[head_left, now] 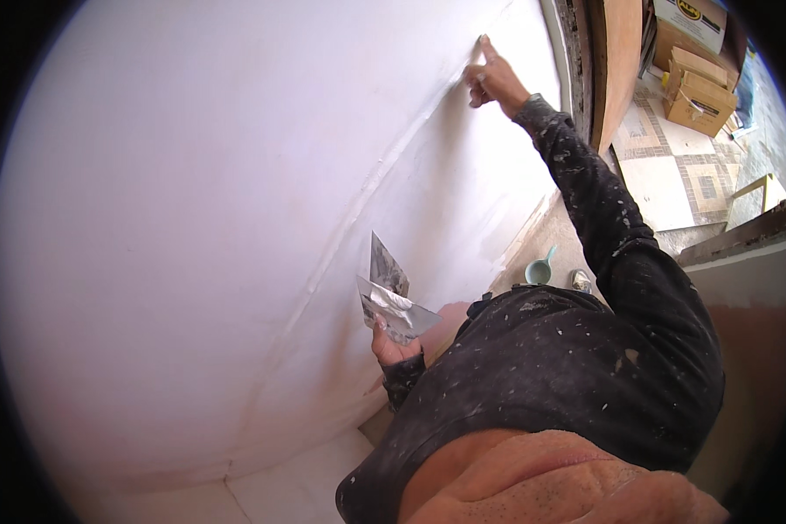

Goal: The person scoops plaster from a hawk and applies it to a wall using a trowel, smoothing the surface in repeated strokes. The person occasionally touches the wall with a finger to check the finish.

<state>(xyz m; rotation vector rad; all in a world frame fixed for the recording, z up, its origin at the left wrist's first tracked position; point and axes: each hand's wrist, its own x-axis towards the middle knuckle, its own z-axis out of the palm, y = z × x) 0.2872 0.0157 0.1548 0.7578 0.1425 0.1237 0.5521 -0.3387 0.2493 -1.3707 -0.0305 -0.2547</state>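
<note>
My left hand (395, 349) is closed round two flat metal putty knives, held low beside the white wall (192, 192). The nearer putty knife (417, 325) carries a ridge of white putty (391, 299). Behind it the other putty knife (385, 265) points upward, its blade smeared grey. Their handles are hidden by the hand and blades. Up at the far right, my right hand (499, 83) has its index finger stretched out against the wall and the other fingers bent, with no tool in it. That fingertip rests at the upper end of a long raised white seam (362, 196) running diagonally.
A door frame (598, 70) edges the wall at the right. Beyond it, cardboard boxes (699, 100) stand on a patterned tile floor (668, 179). A green dipper with a handle (539, 271) lies on the floor beside my shoe (581, 280).
</note>
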